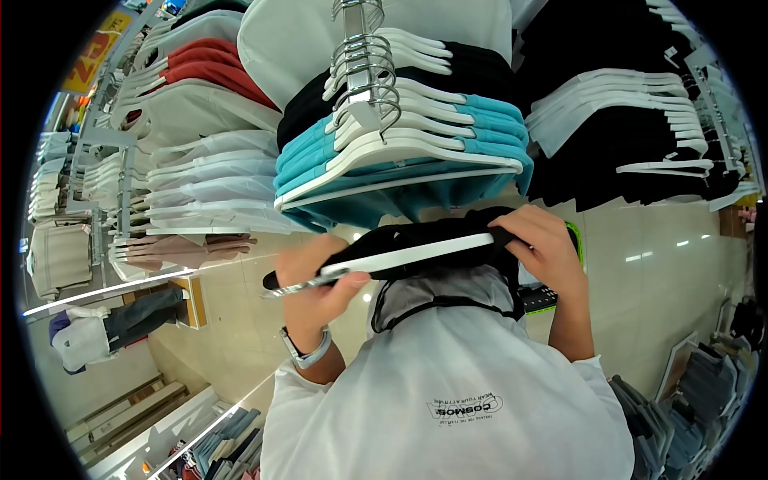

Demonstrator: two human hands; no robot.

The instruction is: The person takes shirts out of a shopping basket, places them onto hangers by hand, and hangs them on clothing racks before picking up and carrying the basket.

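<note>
**Black garment and white hanger between my two hands, in a clothes shop**

Below my fingers is a shiny tiled floor (pixel 656 252). Beyond them, teal garments (pixel 496 124) hang on a metal rail (pixel 360 76); white garments (pixel 216 192) hang to their left, and black garments (pixel 600 160) to their right. A mannequin (pixel 84 338) is well apart, on the left side.

Both my forearms reach forward from my white shirt (pixel 472 352), hands turned inward. My left hand (pixel 316 280), with a watch (pixel 310 352) on its wrist, closes its fingers around the white hanger (pixel 408 256) near the hook. My right hand (pixel 548 244) pinches the black garment (pixel 384 238) between thumb and fingers, at the hanger's other end.
</note>
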